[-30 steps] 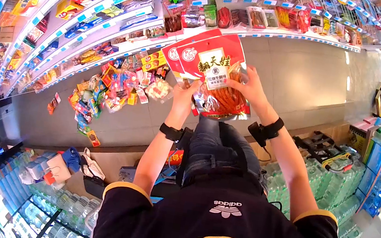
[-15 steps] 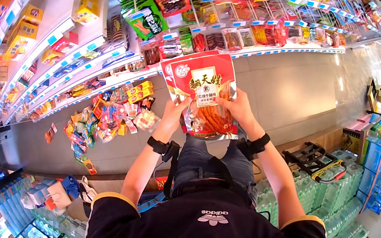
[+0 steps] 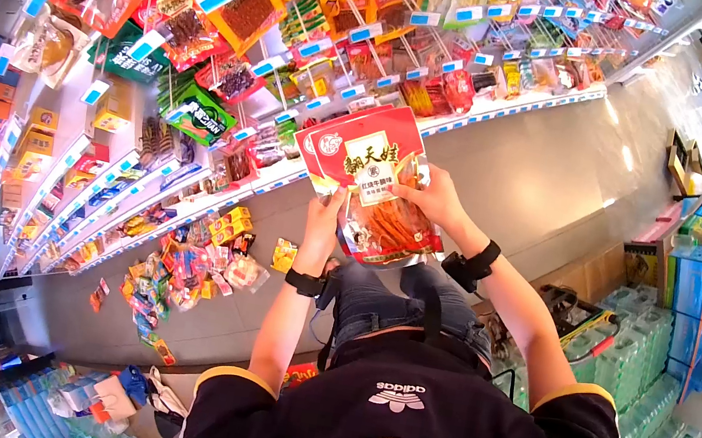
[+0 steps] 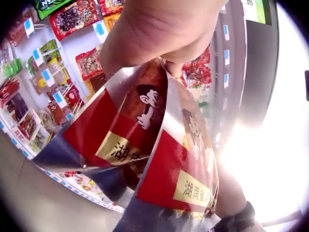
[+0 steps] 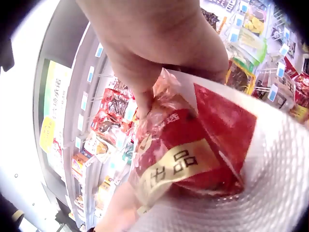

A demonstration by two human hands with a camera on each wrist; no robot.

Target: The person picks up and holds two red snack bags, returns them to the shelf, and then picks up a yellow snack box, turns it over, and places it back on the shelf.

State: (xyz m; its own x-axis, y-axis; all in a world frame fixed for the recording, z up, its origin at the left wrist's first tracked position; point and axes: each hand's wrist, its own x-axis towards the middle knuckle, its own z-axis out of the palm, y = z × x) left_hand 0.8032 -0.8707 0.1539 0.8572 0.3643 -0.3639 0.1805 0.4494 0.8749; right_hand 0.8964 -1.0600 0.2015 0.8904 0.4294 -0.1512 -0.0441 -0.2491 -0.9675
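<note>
Both hands hold up a small stack of red snack bags (image 3: 369,176) with a white label and a clear window showing orange-red sticks. My left hand (image 3: 323,216) grips the stack's lower left edge. My right hand (image 3: 432,197) pinches the right side near the window. The left wrist view shows the bags' backs (image 4: 145,145), red and silver with a cartoon monkey, under the left hand (image 4: 159,34). In the right wrist view the right hand (image 5: 154,53) pinches a bag (image 5: 193,150) at its top edge. The bags sit in front of hanging snack packs (image 3: 307,35) on the shelving.
Peg rows of snack packs fill the shelving ahead, with box shelves (image 3: 62,171) at left. Loose snack packets (image 3: 184,270) lie on the tiled floor. Shrink-wrapped water bottle packs (image 3: 634,359) and a hand cart (image 3: 580,318) stand to the right.
The hands and the bags have risen toward the hanging rows, and the head view has tilted upward, showing more of the upper pegs. The grip on the bags is unchanged.
</note>
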